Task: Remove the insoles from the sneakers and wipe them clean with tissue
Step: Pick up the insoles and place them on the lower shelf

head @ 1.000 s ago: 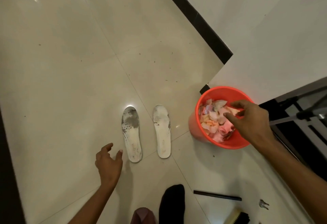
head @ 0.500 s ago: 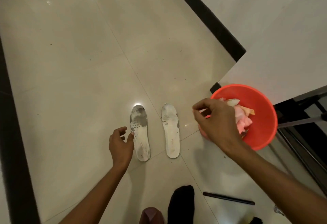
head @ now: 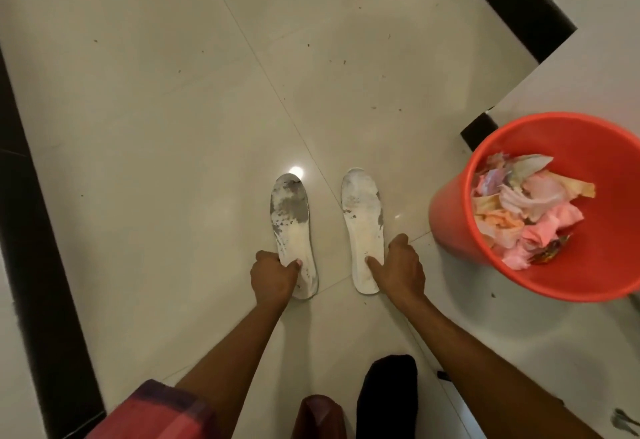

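Note:
Two white insoles lie side by side on the pale tiled floor. The left insole [head: 291,216] has dark grey stains at its toe end; the right insole [head: 362,220] is cleaner. My left hand [head: 275,277] grips the heel part of the left insole, thumb on top and fingers at its outer edge. My right hand [head: 401,270] closes on the heel part of the right insole, one finger lying on its top and the others at its right edge. No sneakers are in view.
An orange bucket [head: 595,265] holding crumpled pink and white tissues stands at the right. A white wall with black skirting [head: 512,5] runs behind it. A black-socked foot [head: 388,393] is at the bottom; a dark band [head: 38,265] borders the floor at the left.
My right hand left the bucket and came down onto the right insole. My left hand moved from beside the left insole onto its heel part. The view shifted left and down.

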